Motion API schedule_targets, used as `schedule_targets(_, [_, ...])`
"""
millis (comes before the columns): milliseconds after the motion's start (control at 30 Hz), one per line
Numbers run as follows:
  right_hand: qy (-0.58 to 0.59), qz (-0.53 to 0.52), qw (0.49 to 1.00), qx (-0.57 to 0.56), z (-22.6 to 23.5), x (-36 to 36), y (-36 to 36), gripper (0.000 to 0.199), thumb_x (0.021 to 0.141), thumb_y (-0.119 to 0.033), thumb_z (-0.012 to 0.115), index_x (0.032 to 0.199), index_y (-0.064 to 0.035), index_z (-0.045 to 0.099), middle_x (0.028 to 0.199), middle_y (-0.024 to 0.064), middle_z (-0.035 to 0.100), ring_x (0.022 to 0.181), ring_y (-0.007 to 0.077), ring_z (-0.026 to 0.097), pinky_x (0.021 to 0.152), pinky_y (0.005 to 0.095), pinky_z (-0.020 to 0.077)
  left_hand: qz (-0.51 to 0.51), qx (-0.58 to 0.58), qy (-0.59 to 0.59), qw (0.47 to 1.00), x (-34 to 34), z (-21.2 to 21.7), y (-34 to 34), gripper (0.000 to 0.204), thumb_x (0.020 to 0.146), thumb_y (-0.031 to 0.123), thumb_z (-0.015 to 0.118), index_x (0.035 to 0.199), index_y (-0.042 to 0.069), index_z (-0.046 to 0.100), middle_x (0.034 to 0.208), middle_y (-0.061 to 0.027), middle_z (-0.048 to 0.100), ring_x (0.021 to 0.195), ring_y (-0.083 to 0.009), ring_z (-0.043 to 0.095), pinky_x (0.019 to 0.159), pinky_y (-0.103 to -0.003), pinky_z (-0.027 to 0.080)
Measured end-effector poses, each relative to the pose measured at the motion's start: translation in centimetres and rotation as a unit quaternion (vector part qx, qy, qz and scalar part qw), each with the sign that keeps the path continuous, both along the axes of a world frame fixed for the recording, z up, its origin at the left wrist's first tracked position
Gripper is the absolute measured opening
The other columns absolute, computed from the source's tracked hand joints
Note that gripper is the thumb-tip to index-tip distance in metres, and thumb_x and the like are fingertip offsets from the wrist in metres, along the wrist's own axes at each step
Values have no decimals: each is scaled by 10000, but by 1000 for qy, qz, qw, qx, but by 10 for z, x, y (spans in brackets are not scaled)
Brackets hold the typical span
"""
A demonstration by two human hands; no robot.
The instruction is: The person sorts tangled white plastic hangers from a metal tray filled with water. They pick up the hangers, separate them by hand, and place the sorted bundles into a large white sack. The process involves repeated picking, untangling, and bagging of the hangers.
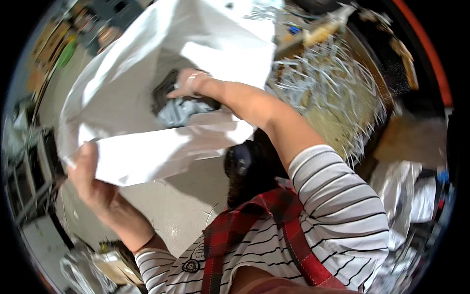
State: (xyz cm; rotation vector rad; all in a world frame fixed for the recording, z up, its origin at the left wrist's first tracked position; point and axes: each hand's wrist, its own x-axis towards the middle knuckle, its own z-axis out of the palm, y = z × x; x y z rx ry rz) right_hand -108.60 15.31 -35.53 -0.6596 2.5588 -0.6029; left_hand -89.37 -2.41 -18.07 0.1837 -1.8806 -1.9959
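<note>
A large white sack [112,88] gapes wide in front of me. My left hand [95,183] grips its near rim, thumb over the edge and fingers beneath. Deep in the mouth of the sack is my right hand [187,83], with a clear band around the wrist. It touches a crumpled dark grey bundle [160,95], and its thumb points to the left. Just below it, shiny light grey crumpled material [181,111] lies in the sack. Blur and the bundle hide how far the right fingers are closed.
To the right, a box [360,41] holds a heap of loose white strips [318,73]. A brown cardboard sheet [411,142] and white plastic bags [396,196] lie nearer on that side. Dark metal racks [32,176] stand at left. Cardboard boxes [49,41] sit at the far left.
</note>
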Motion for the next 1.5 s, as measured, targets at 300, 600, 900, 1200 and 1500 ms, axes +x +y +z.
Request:
schedule_targets(300, [376, -41, 855, -356, 132, 157, 170, 282, 776, -166, 626, 1003, -1, 596, 873, 103, 632, 796, 178, 622, 705, 269, 513, 150, -82, 87, 981, 23, 6, 9, 436, 836, 177, 603, 1168, -74, 472, 1051, -165, 565, 949, -191, 566, 806, -320, 485])
schedule_targets(600, [188, -413, 891, 3, -44, 173, 439, 244, 773, -232, 543, 890, -40, 638, 850, 193, 632, 792, 355, 606, 719, 415, 488, -105, -219, 309, 919, 73, -32, 206, 394, 900, 233, 481, 1136, -81, 460, 950, -217, 568, 841, -279, 584, 777, -369, 490])
schedule_targets(900, [138, -189, 955, 182, -171, 75, 471, 196, 770, -131, 508, 910, -69, 629, 944, 142, 621, 942, 317, 564, 785, 394, 482, -278, 149, -65, 947, -81, -161, 384, 348, 830, 35, 533, 1155, -55, 448, 985, -125, 565, 763, -162, 581, 668, -273, 492])
schedule_targets(1200, [182, -77, 940, 277, -252, 30, 463, 194, 822, -137, 442, 976, -92, 553, 957, 80, 621, 956, 256, 565, 779, 386, 459, -247, 305, -305, 868, -125, -205, 392, 227, 810, 90, 546, 1014, 10, 486, 839, -82, 575, 715, -200, 562, 635, -309, 478])
schedule_targets(1500, [-70, -165, 976, 120, -195, 160, 531, 286, 816, -307, 576, 810, -21, 577, 735, 199, 603, 686, 370, 586, 628, 416, 468, -235, 291, -317, 872, -135, -213, 401, 259, 836, 125, 549, 1044, -19, 494, 861, -95, 562, 729, -188, 567, 629, -297, 502])
